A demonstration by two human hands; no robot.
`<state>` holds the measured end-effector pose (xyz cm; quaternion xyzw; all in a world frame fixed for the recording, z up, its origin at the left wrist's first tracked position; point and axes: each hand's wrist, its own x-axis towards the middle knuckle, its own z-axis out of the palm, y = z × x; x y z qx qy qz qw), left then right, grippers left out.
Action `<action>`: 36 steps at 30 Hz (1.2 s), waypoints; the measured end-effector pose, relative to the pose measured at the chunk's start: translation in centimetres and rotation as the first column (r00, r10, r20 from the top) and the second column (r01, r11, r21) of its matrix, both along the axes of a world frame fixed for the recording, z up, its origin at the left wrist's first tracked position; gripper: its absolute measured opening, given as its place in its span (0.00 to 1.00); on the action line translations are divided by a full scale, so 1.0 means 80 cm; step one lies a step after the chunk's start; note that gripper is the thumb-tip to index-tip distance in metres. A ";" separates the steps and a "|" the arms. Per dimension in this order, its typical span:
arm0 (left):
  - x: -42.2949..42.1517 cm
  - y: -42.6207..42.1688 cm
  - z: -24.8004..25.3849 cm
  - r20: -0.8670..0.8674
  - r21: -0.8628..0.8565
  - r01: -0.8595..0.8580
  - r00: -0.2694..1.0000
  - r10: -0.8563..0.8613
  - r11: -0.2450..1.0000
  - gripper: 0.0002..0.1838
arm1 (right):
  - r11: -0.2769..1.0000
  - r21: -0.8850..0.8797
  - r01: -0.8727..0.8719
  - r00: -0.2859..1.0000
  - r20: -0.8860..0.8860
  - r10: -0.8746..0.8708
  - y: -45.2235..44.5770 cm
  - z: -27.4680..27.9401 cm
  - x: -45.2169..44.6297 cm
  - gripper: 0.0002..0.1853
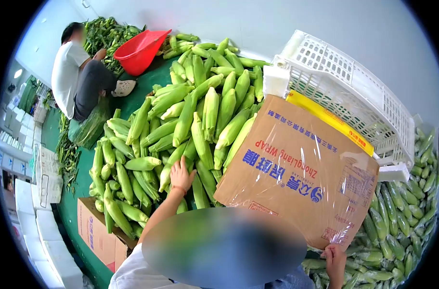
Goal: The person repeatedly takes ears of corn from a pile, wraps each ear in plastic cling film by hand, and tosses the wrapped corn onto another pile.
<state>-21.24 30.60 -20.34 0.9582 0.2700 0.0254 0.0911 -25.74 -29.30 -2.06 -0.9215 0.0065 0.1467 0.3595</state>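
Unwrapped ears of corn (186,115) in green husks form a large pile in the middle. My left hand (182,177) lies on the front of this pile, fingers apart, touching an ear. To the right, a cardboard box (296,173) with blue and red print has clear plastic film over its front part. At the box's lower right corner is my right hand (334,255), its fingers closed at the edge of the film. A yellow strip (330,120) runs along the far side of the box.
White plastic crates (344,72) stand behind the box. Wrapped corn (402,216) is heaped at the right. Another cardboard box (96,231) stands lower left. A seated person (72,72) is at the upper left beside a red basin (137,50). White foam boxes (51,241) line the left.
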 end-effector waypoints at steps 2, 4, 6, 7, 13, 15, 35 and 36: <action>0.043 0.012 -0.007 -0.169 -0.058 -0.118 0.980 0.107 0.991 0.43 | 1.000 0.008 -0.004 1.000 0.015 0.004 0.005 0.004 0.003 0.03; 0.043 0.024 -0.010 -0.142 -0.089 -0.104 0.986 0.090 0.991 0.41 | 1.000 -0.013 -0.006 1.000 0.000 0.006 0.005 0.016 0.002 0.03; 0.008 0.058 -0.051 0.074 -0.262 -0.094 0.990 0.118 0.960 0.30 | 0.999 -0.035 0.001 1.000 -0.018 -0.001 0.016 0.022 0.006 0.03; -0.007 0.037 -0.005 0.059 -0.828 -0.196 0.901 0.431 0.525 0.26 | 0.998 -0.054 -0.009 1.000 0.016 0.010 0.018 0.022 0.006 0.04; -0.086 -0.075 0.223 0.364 -0.835 0.289 0.928 0.076 0.468 0.33 | 0.995 -0.098 -0.005 1.000 -0.020 0.004 0.023 0.025 0.005 0.04; -0.039 -0.112 0.285 0.401 -0.537 0.572 0.820 -0.410 0.620 0.33 | 0.994 -0.107 0.037 0.999 -0.029 -0.040 0.028 0.027 0.004 0.05; 0.038 -0.193 0.237 0.412 -0.146 0.825 0.552 -0.725 0.545 0.08 | 0.965 -0.261 -0.012 0.766 0.618 0.177 0.127 0.023 0.152 0.16; 0.065 -0.194 0.262 0.403 -0.297 0.744 0.666 -0.628 0.598 0.06 | 0.966 -0.258 -0.006 0.768 0.617 0.169 0.126 0.025 0.155 0.15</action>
